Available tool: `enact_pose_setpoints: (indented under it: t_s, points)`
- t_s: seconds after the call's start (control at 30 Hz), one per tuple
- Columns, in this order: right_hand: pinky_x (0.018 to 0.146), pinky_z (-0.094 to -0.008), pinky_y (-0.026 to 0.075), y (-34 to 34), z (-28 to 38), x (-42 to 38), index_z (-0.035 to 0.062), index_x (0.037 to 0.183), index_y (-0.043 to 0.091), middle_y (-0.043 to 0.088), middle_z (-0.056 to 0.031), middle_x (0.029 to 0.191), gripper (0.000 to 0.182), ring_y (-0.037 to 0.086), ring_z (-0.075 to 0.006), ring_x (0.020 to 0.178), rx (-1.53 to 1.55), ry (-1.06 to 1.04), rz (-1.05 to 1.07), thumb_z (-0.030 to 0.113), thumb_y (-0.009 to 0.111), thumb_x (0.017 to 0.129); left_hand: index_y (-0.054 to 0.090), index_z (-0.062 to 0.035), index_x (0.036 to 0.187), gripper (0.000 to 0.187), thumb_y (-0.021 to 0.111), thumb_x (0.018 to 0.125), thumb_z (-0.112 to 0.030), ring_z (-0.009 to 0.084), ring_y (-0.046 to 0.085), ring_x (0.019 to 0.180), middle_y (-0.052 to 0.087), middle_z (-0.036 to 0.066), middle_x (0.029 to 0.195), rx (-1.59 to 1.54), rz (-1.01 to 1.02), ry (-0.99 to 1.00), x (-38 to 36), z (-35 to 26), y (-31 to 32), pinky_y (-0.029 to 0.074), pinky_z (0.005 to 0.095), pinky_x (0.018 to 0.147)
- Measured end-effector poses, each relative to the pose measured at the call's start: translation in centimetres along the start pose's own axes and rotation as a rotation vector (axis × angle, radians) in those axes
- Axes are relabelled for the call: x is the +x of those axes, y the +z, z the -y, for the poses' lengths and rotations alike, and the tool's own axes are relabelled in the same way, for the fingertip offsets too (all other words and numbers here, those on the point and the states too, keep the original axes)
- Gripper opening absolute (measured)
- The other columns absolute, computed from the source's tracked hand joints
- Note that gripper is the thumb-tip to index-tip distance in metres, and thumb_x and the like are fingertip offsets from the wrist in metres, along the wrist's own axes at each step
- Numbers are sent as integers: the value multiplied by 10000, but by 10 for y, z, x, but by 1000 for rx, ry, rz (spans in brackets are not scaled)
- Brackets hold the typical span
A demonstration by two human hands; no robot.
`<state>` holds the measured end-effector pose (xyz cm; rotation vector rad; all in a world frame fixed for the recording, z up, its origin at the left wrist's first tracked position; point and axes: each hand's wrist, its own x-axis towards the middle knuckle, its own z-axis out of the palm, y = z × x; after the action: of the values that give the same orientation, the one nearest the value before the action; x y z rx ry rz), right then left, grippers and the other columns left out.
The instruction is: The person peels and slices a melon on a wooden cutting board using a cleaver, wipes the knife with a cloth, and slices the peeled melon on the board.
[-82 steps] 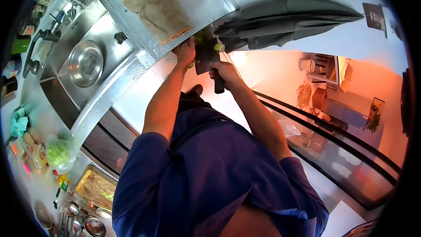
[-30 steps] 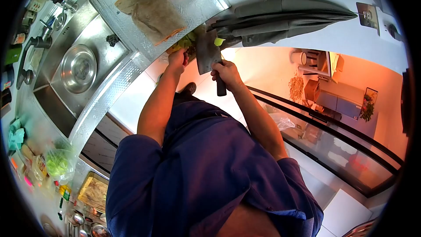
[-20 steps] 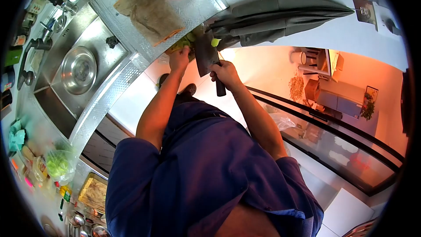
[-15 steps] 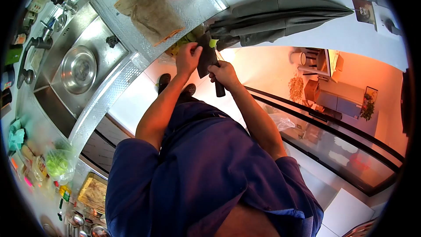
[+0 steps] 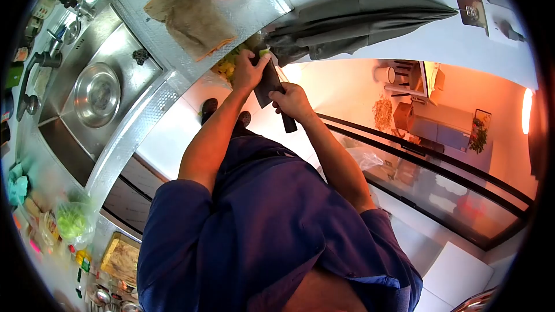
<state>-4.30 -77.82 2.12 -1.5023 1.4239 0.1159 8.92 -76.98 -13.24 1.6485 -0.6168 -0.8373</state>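
A dark, broad-bladed cleaver (image 5: 267,84) points away from me, held low beyond the counter's edge. My right hand (image 5: 293,103) is closed around its black handle. Against the upper end of the blade, my left hand (image 5: 248,70) has its fingers bent, with a small green piece (image 5: 264,53) at the fingertips. Just beyond the left hand, yellow-green scraps (image 5: 224,68) show below the counter; what holds them is hidden.
A brown cloth (image 5: 193,20) lies on the metal counter (image 5: 141,0). To the left is a sink holding a metal bowl (image 5: 97,94). A dark garment (image 5: 358,23) hangs ahead. At the right stands a black-framed glass panel (image 5: 428,164); a bagged green vegetable (image 5: 72,221) lies at lower left.
My left hand has moved up against the top of the blade, onto the green piece. The blade now stands clearer in view, and the whole scene has shifted slightly left.
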Motion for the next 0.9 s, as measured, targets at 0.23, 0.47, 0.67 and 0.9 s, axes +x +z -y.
enact_pose_setpoints:
  t_s: [0.23,0.47,0.67,0.9]
  points:
    - [557,-321,553,-18,-5,-19,-41,927,672,680,-93,721,210,663,-161,572,-15,-27,11,167,701,927,651,-34,1176,656,624,936,-644,431,654,1050,679,236,1154,255,-66,-317,19,23,-5,506,526,898]
    - [563,-319,553,-35,-24,-32,-40,939,658,666,-85,739,189,652,-150,602,143,-48,-28,144,699,935,768,-81,1134,496,497,1041,-486,363,697,1032,758,169,1096,165,20,-407,27,71,-7,517,496,906]
    - [578,-369,548,-40,-22,-60,16,984,673,683,-122,775,163,673,-264,610,-549,-341,-249,157,716,913,712,-58,1027,425,554,1048,-452,106,557,670,616,1,798,-272,41,-504,-17,61,-33,459,282,622]
    - [699,-392,524,-42,2,-94,83,1177,720,651,-69,876,404,635,-255,733,-992,-1103,-649,116,779,778,676,-12,1012,399,606,1026,-406,139,590,697,637,51,836,-307,92,-376,-94,42,-102,497,304,662]
